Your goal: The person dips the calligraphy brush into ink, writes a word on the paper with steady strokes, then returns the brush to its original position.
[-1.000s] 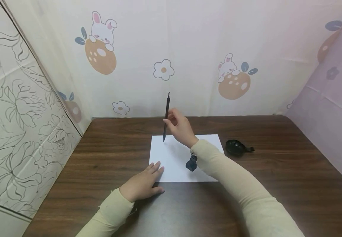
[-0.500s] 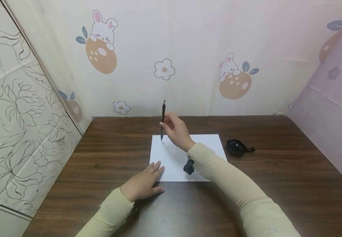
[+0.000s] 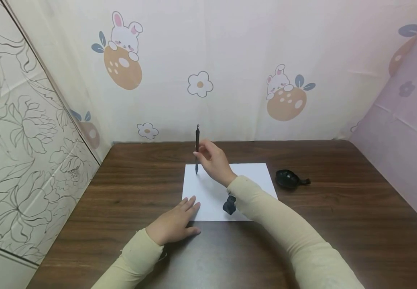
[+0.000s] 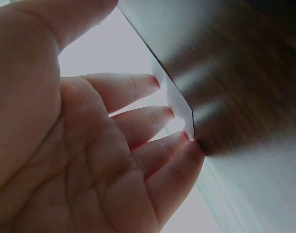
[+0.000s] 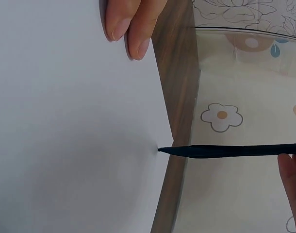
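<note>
My right hand (image 3: pixel 213 162) pinches a dark writing brush (image 3: pixel 197 140) that stands nearly upright, a small loop at its top end. The pointed tip is right at the white sheet of paper (image 3: pixel 208 190), near its far left corner. In the right wrist view the brush (image 5: pixel 221 151) shows its dark bristle point close on the paper (image 5: pixel 80 121), where a soft shadow falls. My left hand (image 3: pixel 173 222) lies flat with fingers spread, its fingertips on the paper's near left corner. In the left wrist view the fingers (image 4: pixel 133 90) reach straight to the paper's edge.
A small black dish (image 3: pixel 287 179) with a short handle stands right of the paper. All of it rests on a dark brown wooden table (image 3: pixel 136 176). A patterned curtain (image 3: pixel 230 48) closes off the back, and flower-printed panels (image 3: pixel 24 132) rise at the left.
My right hand and the brush have moved left and down, and the brush stands more upright with its tip lower at the paper. My left hand has stayed in place.
</note>
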A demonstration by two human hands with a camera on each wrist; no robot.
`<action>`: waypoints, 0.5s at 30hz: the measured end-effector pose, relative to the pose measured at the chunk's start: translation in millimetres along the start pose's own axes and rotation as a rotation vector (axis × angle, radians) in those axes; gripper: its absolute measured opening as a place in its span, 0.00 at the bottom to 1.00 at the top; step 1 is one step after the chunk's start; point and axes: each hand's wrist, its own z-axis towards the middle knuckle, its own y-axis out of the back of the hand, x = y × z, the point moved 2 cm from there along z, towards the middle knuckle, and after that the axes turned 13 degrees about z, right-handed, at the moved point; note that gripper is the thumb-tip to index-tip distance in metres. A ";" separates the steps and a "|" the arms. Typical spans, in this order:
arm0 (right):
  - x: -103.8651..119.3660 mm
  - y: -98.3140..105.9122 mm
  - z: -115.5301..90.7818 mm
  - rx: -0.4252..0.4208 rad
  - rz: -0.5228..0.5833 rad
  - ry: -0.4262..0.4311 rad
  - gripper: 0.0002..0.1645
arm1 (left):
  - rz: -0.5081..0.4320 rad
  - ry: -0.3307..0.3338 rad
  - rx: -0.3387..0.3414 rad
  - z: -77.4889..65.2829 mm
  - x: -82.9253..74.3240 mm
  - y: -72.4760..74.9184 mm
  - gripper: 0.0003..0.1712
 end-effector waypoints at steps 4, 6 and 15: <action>-0.6 -0.7 -0.9 0.000 0.001 -0.009 0.15 | 0.005 0.001 0.006 0.3 -0.1 0.5 0.42; -0.5 -1.1 -1.1 0.002 0.007 -0.010 0.15 | 0.008 0.005 0.014 0.8 0.2 -0.1 0.42; 3.4 -1.2 -2.0 0.006 0.030 -0.006 0.14 | 0.017 0.023 0.043 2.2 0.0 -0.9 0.42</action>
